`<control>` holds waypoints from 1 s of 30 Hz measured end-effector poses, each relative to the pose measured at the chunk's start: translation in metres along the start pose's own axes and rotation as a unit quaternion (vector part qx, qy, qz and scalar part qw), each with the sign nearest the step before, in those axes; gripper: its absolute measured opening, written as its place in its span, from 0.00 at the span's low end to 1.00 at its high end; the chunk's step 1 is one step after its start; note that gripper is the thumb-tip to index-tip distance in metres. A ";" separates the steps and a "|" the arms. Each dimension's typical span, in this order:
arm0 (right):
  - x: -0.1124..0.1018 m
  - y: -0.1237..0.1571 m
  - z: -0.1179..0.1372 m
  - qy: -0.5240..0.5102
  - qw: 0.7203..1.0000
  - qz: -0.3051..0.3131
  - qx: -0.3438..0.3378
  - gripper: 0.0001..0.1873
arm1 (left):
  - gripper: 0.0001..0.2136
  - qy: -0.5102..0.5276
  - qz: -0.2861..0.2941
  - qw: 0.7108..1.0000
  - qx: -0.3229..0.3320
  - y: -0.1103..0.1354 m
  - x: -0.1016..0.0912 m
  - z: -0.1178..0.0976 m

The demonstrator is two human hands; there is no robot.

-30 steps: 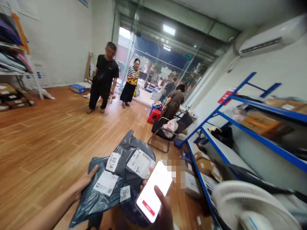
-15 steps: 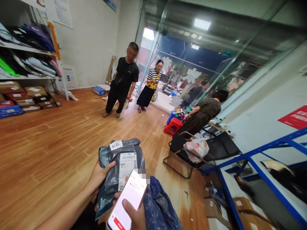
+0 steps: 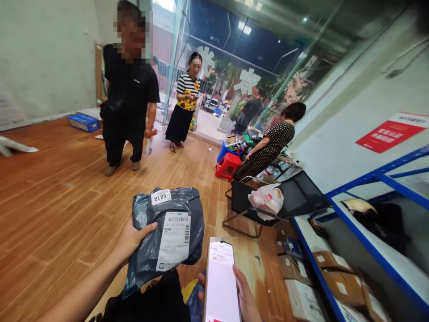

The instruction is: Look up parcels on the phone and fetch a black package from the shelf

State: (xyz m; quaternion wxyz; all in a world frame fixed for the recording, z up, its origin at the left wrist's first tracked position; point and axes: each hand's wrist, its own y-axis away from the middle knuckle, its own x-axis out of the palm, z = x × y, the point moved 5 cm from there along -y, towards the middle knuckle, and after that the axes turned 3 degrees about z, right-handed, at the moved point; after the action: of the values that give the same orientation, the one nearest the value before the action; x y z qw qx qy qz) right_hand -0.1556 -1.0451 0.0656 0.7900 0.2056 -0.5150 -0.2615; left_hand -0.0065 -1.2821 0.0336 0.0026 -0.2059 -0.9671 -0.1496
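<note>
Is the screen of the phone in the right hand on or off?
On. The phone in the right hand shows a bright white lit screen with a red band near its top.

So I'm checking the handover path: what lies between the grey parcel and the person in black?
In the head view, only bare wooden floor between grey parcel and person in black.

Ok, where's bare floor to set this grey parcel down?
Open wooden floor lies left of the grey parcel in the left hand, short of the person in black. Right is crowded: folding chair, red stool, boxes under the blue rack.
</note>
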 end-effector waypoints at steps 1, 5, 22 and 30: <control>0.003 -0.009 0.007 0.006 1.000 0.000 0.009 0.27 | 0.37 -0.003 0.013 1.000 -0.004 -0.015 0.008 -0.004; 0.009 -0.042 0.053 0.051 0.998 0.021 -0.034 0.33 | 0.38 -0.007 0.057 0.998 -0.019 -0.077 0.050 -0.013; 0.045 -0.220 0.316 0.203 0.963 0.074 -0.164 0.53 | 0.29 -0.050 0.107 0.992 -0.048 -0.338 0.262 -0.087; 0.091 -0.322 0.406 0.193 0.956 0.091 -0.200 0.47 | 0.30 -0.099 0.158 0.982 -0.029 -0.484 0.315 -0.115</control>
State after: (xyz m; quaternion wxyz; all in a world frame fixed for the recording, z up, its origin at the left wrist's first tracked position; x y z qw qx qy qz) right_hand -0.5644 -1.3751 0.0955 0.9197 0.0424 -0.3065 -0.2417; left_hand -0.4947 -1.6116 0.0252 -0.0751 -0.3702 -0.9130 -0.1539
